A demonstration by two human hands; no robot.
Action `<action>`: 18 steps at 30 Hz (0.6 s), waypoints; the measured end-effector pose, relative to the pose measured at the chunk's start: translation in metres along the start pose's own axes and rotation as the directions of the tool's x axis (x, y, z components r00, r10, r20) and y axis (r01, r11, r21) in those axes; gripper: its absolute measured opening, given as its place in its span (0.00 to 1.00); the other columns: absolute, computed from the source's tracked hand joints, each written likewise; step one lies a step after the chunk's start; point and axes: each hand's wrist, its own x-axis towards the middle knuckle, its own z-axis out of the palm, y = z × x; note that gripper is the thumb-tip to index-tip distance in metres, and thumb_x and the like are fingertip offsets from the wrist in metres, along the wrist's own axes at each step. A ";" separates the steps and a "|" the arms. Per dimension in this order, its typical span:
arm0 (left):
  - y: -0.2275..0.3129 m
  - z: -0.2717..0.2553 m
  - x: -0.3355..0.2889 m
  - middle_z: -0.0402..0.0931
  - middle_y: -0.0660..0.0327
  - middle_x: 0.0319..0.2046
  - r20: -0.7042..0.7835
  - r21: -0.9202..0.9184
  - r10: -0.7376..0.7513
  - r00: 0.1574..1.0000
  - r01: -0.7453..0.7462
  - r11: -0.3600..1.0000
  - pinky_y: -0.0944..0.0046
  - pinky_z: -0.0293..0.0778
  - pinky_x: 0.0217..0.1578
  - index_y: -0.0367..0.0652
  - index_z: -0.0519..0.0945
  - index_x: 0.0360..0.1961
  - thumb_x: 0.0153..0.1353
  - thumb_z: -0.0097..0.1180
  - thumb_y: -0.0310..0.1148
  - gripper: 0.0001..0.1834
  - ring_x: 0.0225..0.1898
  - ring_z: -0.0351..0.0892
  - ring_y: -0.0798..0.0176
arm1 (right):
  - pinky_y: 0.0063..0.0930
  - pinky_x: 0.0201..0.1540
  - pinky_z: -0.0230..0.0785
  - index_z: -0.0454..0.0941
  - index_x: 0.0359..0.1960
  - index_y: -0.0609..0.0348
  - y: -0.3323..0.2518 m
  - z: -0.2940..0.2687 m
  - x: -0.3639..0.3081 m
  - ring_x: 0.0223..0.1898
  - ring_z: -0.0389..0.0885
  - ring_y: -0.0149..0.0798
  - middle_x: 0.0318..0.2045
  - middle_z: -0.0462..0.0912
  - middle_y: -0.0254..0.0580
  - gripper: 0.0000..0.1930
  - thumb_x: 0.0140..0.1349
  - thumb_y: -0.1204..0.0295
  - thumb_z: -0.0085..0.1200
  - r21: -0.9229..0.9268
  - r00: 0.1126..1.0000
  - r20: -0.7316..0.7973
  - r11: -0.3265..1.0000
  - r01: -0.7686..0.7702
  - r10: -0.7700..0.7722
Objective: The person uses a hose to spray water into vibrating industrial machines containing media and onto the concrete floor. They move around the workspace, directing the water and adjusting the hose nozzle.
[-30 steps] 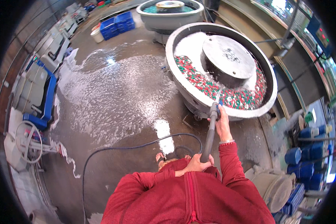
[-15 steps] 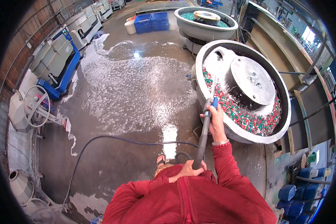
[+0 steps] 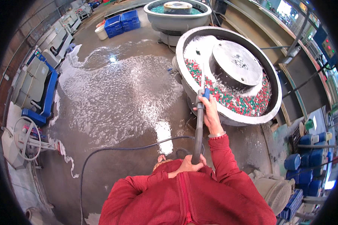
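"So, in the head view, what have the hands got?"

"Right hand (image 3: 211,114) is curled round the grey pipe (image 3: 199,129), just behind its blue valve (image 3: 206,93); left hand (image 3: 190,164) is wrapped round the pipe's near end, against the jacket (image 3: 157,198)"

"And the tub?"

"Ahead and to the right of the right hand, its rim (image 3: 233,114) nearest. Red and green chips (image 3: 248,104) and white foam (image 3: 199,48) ring a central drum (image 3: 238,63). A thin jet (image 3: 203,77) seems to leave the pipe's tip, over the tub"

"What could go wrong?"

"If the right hand swung left, the jet could clear the rim and strike the floor (image 3: 112,165). Too hard at the chips, it might flick some out. Also, the hose (image 3: 139,147) loops left of the left hand, near a foot (image 3: 161,158): a careless step could snag it, and wet ground could mean a slip"
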 end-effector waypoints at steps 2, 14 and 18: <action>0.000 -0.004 0.004 0.70 0.70 0.19 -0.014 -0.043 -0.023 1.000 0.022 0.999 0.75 0.60 0.23 0.40 0.75 0.24 0.49 0.51 0.22 0.02 0.22 0.66 0.78 | 0.22 0.24 0.71 0.66 0.38 0.55 0.003 -0.002 0.002 0.26 0.67 0.23 0.28 0.66 0.29 0.15 0.51 0.68 0.54 -0.002 0.999 -0.021 1.000 -0.025 0.025; -0.008 -0.011 0.023 0.69 0.71 0.18 -0.018 -0.023 0.092 0.996 -0.092 0.995 0.76 0.58 0.20 0.41 0.74 0.23 0.49 0.52 0.22 0.03 0.20 0.64 0.80 | 0.21 0.23 0.71 0.65 0.39 0.55 0.006 -0.008 0.017 0.25 0.68 0.24 0.26 0.66 0.29 0.16 0.51 0.67 0.54 0.026 1.000 -0.015 1.000 -0.005 0.005; -0.009 -0.007 0.030 0.68 0.71 0.17 -0.069 0.000 0.199 0.978 -0.200 0.980 0.76 0.57 0.19 0.42 0.74 0.23 0.49 0.52 0.22 0.03 0.19 0.63 0.79 | 0.22 0.23 0.72 0.65 0.40 0.55 0.010 -0.013 0.026 0.26 0.67 0.24 0.27 0.65 0.29 0.15 0.51 0.68 0.53 0.021 1.000 0.013 1.000 -0.001 0.000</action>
